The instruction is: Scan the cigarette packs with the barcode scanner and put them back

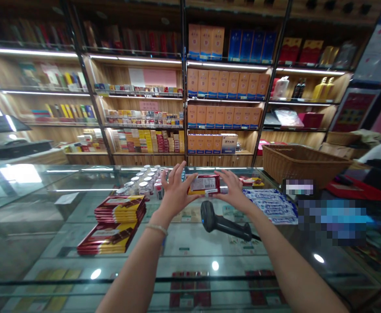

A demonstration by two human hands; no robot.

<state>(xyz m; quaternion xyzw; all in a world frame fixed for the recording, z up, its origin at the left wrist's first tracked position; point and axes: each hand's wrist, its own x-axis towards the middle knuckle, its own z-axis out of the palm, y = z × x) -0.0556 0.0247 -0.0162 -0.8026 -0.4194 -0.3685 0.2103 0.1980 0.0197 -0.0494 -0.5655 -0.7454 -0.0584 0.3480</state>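
Pack front and centre: a flat red pack (203, 184) with a pale label facing the camera, held up in the air above the glass desk (210, 256), level and lengthwise between two hands. Left hand (176, 191) takes the left end, thumb against the edge, the other fingers (174, 170) fanned up and spread behind it. Right hand (233, 189) pinches the right end, thumb beneath and fingers curled over the top. A pale bracelet (157, 228) sits on the left wrist.

Just below the pack, a black barcode scanner (221, 221) lies on its side on the glass, head toward the left hand, handle running off to the right. Further left, two stacks of red-and-yellow cartons (120, 208) rest on the desk, the nearer stack (107, 239) lower and flatter. Small white-capped jars (143, 182) cluster behind the left hand. To the right, blue-and-white boxes (271, 204) lie in a row, and past them stands a wicker basket (301, 163). Behind it all, lit wooden shelves (223, 87) carry rows of orange boxes.
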